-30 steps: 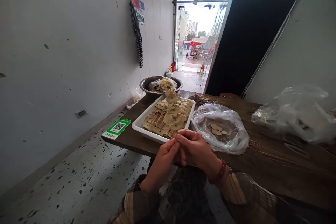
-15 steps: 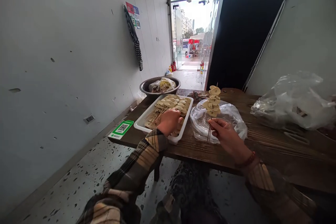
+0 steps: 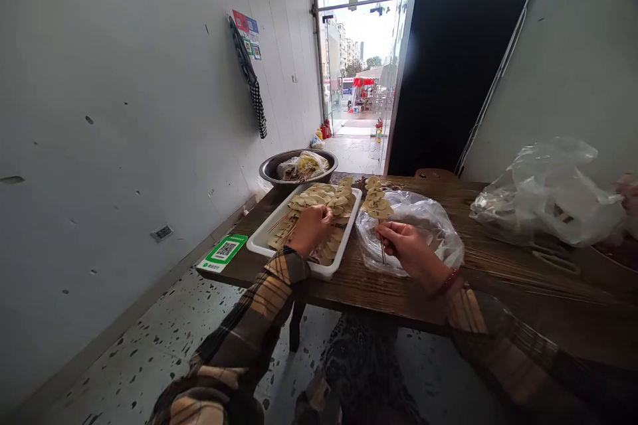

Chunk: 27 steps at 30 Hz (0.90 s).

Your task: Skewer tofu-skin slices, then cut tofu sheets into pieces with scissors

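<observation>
My right hand (image 3: 411, 249) pinches the bare lower ends of bamboo skewers threaded with pale, thin food slices (image 3: 377, 199). The slices point upward, above a clear plastic bag (image 3: 438, 226) on the table. Over a white tray (image 3: 339, 259), my left hand (image 3: 310, 231) has its fingertips pressed together; what they hold is hidden. Many skewers of the same pale slices (image 3: 312, 197) lie in the tray. Beside the left fingertips, one stack of slices (image 3: 343, 191) sticks up above the others.
Behind the tray stands a metal basin (image 3: 269, 171) with bagged skewers. A green QR-code card (image 3: 224, 252) lies at the wooden table's left corner. Loose bamboo sticks (image 3: 503, 275) and a large plastic bag (image 3: 548, 192) are to the right. A wall (image 3: 124, 146) runs along the left.
My right hand has brought its skewers lower and left, closer to the tray. My left hand remains over the tray, and a stack of slices beside its fingertips now sticks up. The view shifted slightly.
</observation>
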Motion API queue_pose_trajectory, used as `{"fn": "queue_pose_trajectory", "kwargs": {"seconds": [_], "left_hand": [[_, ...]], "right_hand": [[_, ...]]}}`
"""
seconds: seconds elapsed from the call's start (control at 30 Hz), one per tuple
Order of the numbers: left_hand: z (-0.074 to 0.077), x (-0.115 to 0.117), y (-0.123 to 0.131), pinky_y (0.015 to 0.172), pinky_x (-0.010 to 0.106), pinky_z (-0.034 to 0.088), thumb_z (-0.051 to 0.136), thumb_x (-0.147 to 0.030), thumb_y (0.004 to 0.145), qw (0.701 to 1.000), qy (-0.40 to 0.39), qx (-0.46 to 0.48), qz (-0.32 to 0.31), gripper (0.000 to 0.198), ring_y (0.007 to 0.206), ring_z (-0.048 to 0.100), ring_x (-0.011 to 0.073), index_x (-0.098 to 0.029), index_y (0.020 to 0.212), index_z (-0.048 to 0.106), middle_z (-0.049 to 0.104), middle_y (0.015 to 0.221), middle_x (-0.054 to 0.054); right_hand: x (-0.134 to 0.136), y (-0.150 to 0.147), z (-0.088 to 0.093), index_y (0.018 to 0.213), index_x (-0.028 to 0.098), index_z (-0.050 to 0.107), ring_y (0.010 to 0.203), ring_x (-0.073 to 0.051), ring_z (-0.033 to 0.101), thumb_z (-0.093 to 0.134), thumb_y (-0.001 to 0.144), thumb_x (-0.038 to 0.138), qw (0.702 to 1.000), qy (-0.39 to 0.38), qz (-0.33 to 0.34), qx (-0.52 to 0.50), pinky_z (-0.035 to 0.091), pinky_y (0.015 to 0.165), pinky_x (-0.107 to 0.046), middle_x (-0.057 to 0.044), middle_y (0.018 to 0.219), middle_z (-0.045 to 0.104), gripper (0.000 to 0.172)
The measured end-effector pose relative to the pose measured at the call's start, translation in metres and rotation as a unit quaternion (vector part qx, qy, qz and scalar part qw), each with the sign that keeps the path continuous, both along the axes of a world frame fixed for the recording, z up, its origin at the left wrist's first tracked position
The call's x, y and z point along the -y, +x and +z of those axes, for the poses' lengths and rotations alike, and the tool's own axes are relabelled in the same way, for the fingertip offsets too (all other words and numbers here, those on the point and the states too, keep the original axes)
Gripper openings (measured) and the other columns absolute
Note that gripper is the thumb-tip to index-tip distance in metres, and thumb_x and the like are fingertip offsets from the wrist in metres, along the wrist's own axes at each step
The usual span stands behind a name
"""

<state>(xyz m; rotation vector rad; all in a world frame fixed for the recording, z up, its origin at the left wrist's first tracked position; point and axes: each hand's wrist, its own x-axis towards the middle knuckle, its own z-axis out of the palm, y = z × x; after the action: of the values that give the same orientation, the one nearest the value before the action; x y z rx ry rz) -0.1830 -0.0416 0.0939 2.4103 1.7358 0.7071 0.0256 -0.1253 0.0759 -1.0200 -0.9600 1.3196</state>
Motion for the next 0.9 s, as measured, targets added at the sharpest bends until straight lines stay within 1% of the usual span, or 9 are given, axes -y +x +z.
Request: {"fn": "queue_pose_trajectory", "kwargs": {"seconds": [0.1,0.23,0.4,0.5,0.63,0.73,0.8,0.9], "left_hand": [[-0.001,-0.001,-0.006,0.057,0.028,0.027,0.044,-0.035,0.088,0.999,0.020,0.040,0.008,0.035,0.061,0.052,0.0151,-0.015,0.069,0.065,0.065,0.067,0.006],[0.000,0.000,-0.014,0.057,0.029,0.025,0.045,-0.035,0.088,0.998,0.036,0.054,0.021,0.034,0.057,0.049,0.0148,-0.016,0.067,0.064,0.062,0.062,0.005],[0.003,0.001,-0.022,0.059,0.029,0.026,0.045,-0.034,0.088,0.997,0.043,0.038,0.043,0.033,0.062,0.053,0.0165,-0.016,0.070,0.066,0.065,0.066,0.007],[0.004,0.000,-0.024,0.059,0.029,0.028,0.044,-0.035,0.089,0.998,0.039,0.020,0.046,0.034,0.064,0.055,0.0176,-0.016,0.073,0.067,0.066,0.069,0.008],[0.001,-0.003,-0.023,0.060,0.029,0.030,0.044,-0.036,0.089,0.999,0.026,0.003,0.037,0.033,0.069,0.058,0.0191,-0.017,0.077,0.068,0.069,0.075,0.009],[-0.002,-0.005,-0.021,0.061,0.029,0.031,0.044,-0.036,0.089,0.999,0.024,-0.007,0.032,0.033,0.071,0.060,0.0197,-0.017,0.078,0.068,0.069,0.077,0.010],[-0.003,-0.004,-0.020,0.062,0.029,0.032,0.044,-0.036,0.090,0.999,0.024,-0.015,0.025,0.033,0.072,0.061,0.0199,-0.016,0.079,0.068,0.070,0.078,0.010],[-0.004,-0.002,-0.017,0.065,0.029,0.036,0.043,-0.036,0.091,0.999,0.014,-0.043,0.015,0.034,0.076,0.062,0.0205,-0.016,0.082,0.069,0.070,0.082,0.011]], "right_hand": [[-0.014,-0.011,-0.001,0.063,0.015,0.062,0.047,-0.005,0.041,0.083,0.058,0.044,1.000,0.006,0.011,-0.004,0.031,0.041,-0.020,0.002,0.059,0.056,0.037],[-0.038,-0.033,-0.002,0.060,0.015,0.060,0.045,-0.004,0.041,0.082,0.058,0.043,1.000,0.004,0.024,0.007,0.031,0.040,-0.019,0.003,0.056,0.055,0.036],[-0.064,-0.065,0.000,0.058,0.016,0.057,0.044,-0.005,0.042,0.077,0.067,0.039,0.999,0.007,0.014,0.043,0.035,0.040,-0.019,0.002,0.053,0.056,0.032],[-0.072,-0.074,0.001,0.056,0.016,0.057,0.043,-0.006,0.045,0.072,0.073,0.033,0.995,-0.003,0.015,0.094,0.034,0.038,-0.019,0.000,0.052,0.059,0.028],[-0.075,-0.074,0.003,0.046,0.016,0.058,0.037,-0.009,0.045,0.069,0.074,0.023,0.978,-0.012,0.043,0.202,0.031,0.036,-0.022,-0.001,0.040,0.057,0.031],[-0.072,-0.069,0.005,0.041,0.017,0.060,0.034,-0.010,0.044,0.068,0.072,0.019,0.959,0.009,0.062,0.275,0.031,0.039,-0.024,0.000,0.035,0.055,0.032],[-0.065,-0.063,0.006,0.043,0.017,0.062,0.035,-0.009,0.044,0.067,0.072,0.018,0.949,0.032,0.063,0.309,0.031,0.041,-0.024,0.002,0.036,0.055,0.030],[-0.047,-0.051,0.005,0.047,0.018,0.064,0.039,-0.009,0.047,0.065,0.073,0.021,0.938,0.065,0.063,0.336,0.032,0.045,-0.023,0.002,0.042,0.059,0.027]]}}
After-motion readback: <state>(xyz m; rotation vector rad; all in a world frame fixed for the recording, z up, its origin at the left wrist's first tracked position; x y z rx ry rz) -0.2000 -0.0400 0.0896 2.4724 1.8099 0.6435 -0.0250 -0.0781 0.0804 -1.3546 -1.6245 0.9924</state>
